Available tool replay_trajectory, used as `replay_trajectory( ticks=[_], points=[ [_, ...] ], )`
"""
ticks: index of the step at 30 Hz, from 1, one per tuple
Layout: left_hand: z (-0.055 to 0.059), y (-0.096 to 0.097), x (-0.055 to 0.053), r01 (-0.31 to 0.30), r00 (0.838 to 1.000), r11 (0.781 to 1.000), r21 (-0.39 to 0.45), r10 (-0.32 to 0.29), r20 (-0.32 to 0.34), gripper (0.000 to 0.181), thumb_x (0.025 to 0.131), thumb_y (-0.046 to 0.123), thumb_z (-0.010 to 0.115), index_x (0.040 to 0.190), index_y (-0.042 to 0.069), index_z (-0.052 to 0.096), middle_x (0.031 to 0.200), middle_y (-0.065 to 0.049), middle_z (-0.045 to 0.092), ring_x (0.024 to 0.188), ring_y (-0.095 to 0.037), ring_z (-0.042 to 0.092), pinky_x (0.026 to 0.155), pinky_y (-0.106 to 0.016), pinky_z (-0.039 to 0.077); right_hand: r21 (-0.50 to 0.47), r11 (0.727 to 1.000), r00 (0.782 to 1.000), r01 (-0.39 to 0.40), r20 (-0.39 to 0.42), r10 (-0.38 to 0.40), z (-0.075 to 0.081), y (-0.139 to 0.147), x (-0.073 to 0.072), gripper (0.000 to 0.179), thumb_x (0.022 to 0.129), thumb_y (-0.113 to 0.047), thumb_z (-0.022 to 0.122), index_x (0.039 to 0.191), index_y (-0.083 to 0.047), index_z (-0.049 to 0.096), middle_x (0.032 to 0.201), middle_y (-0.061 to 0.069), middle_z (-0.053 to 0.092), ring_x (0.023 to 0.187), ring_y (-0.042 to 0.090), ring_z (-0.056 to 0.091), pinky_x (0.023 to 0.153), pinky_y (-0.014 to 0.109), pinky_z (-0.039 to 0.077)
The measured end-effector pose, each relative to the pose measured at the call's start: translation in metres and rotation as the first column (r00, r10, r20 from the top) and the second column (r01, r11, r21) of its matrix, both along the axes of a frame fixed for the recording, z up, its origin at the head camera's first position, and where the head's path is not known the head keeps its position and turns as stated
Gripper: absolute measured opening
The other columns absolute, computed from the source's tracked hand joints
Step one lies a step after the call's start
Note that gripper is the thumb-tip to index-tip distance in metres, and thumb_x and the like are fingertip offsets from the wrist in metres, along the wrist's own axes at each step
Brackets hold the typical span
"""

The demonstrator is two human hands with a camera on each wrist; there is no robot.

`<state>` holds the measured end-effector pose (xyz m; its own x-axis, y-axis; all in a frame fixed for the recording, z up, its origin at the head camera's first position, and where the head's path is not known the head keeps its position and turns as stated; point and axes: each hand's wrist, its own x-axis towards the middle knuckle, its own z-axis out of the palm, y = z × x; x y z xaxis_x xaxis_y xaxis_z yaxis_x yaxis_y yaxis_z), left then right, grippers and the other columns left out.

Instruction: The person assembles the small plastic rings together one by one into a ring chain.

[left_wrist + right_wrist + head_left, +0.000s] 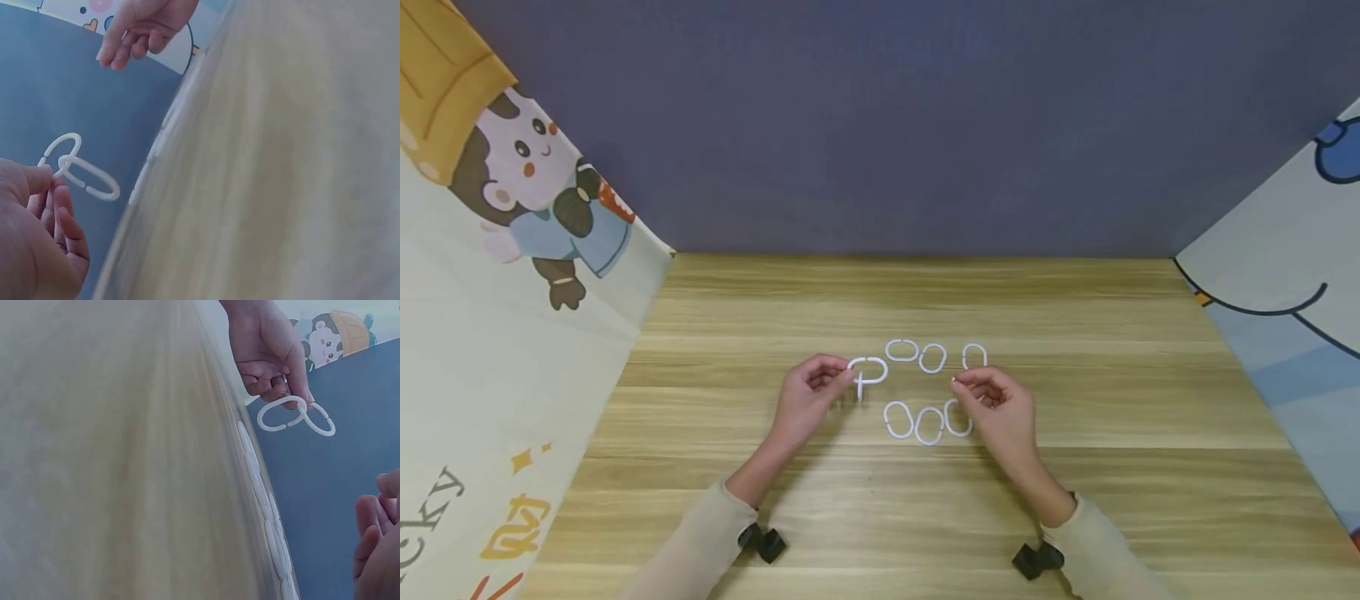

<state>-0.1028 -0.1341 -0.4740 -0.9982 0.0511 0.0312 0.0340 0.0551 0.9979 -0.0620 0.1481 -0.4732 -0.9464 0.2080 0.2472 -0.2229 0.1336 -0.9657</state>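
My left hand pinches a white plastic chain link between thumb and fingertips. A second white link is hooked through it and hangs below. In the left wrist view the two joined links cross each other, each oval having a small gap in its side. Over the right part of the loose links is my right hand, its fingers loosely bent and thumb close to the index fingertip. Both wrist views show nothing between the right hand's fingers. That hand partly covers the nearby links in the head view.
Loose white links lie on the wooden table in two rows, a far row and a near row. A dark panel rises behind the table; printed side walls flank it.
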Motion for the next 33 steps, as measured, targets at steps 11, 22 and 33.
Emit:
replay_trajectory(
  ticks=[11, 22, 33],
  points=[
    [-0.017, -0.003, -0.003, -0.115, 0.992, 0.990, 0.086, 0.119, -0.038, 0.016, 0.097, -0.009, 0.079, 0.109, -0.016, 0.072, 0.091, -0.005, 0.077, 0.076, -0.010, 0.067, 0.067, -0.018, 0.056, 0.033, 0.999, 0.999, -0.005, -0.042, 0.006, -0.009, -0.006, 0.001, 0.015, 0.085, 0.016, 0.085, 0.096, 0.009, 0.078, 0.083, -0.012, 0.074, 0.065, 0.002, 0.062, 0.056, 0.012, 0.047],
    [-0.030, -0.006, 0.000, -0.146, 0.985, 0.986, 0.081, 0.152, -0.079, 0.016, 0.098, -0.008, 0.079, 0.109, -0.015, 0.072, 0.092, 0.002, 0.076, 0.079, -0.006, 0.067, 0.071, -0.015, 0.055, 0.078, 0.997, 1.000, 0.001, -0.021, 0.001, -0.015, -0.013, 0.003, 0.016, 0.083, 0.013, 0.088, 0.095, 0.004, 0.081, 0.086, -0.002, 0.076, 0.066, 0.003, 0.059, 0.055, 0.013, 0.043],
    [-0.030, -0.004, 0.001, -0.133, 0.983, 0.987, 0.087, 0.142, -0.116, 0.015, 0.097, -0.009, 0.079, 0.109, -0.016, 0.071, 0.093, -0.010, 0.078, 0.078, -0.006, 0.067, 0.069, -0.015, 0.054, 0.178, 0.984, 0.993, -0.003, -0.115, 0.024, -0.026, -0.018, 0.004, 0.019, 0.083, 0.010, 0.092, 0.092, -0.004, 0.083, 0.084, 0.011, 0.075, 0.068, 0.007, 0.056, 0.058, 0.015, 0.042]
  ],
)
